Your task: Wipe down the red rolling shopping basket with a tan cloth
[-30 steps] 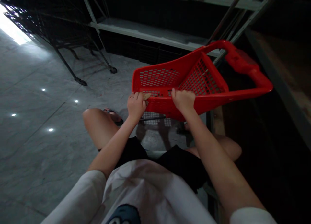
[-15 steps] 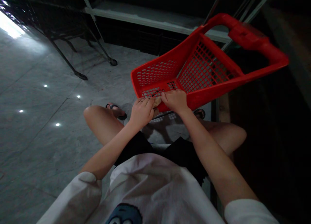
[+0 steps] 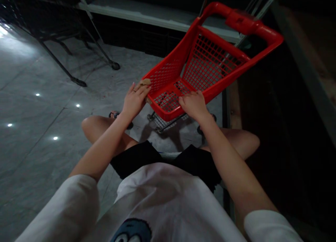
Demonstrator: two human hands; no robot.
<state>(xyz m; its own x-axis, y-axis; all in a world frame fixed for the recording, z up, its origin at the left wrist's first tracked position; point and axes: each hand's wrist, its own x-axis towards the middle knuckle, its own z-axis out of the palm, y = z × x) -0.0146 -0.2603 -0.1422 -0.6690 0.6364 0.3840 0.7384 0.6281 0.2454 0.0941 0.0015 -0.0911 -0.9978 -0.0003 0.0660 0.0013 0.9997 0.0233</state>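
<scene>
A red plastic shopping-cart basket (image 3: 210, 65) with a mesh bottom and a thick handle is tilted up in front of my knees. My left hand (image 3: 134, 101) presses a small tan cloth (image 3: 145, 82) against the basket's left outer wall, fingers laid flat over it. My right hand (image 3: 193, 104) grips the near right rim of the basket, fingers curled over the edge. I am seated, in a white shirt and black shorts.
Small cart wheels and a wire frame (image 3: 164, 123) sit under the basket on the grey marble floor (image 3: 39, 130). A white metal shelf (image 3: 147, 12) runs along the back. Dark wire-rack legs (image 3: 76, 81) stand at the left. A dark shelf unit (image 3: 301, 77) is on the right.
The basket has tipped up steeper and swung left. My left hand slid the cloth from the near rim to the left wall. My right hand stayed on the rim.
</scene>
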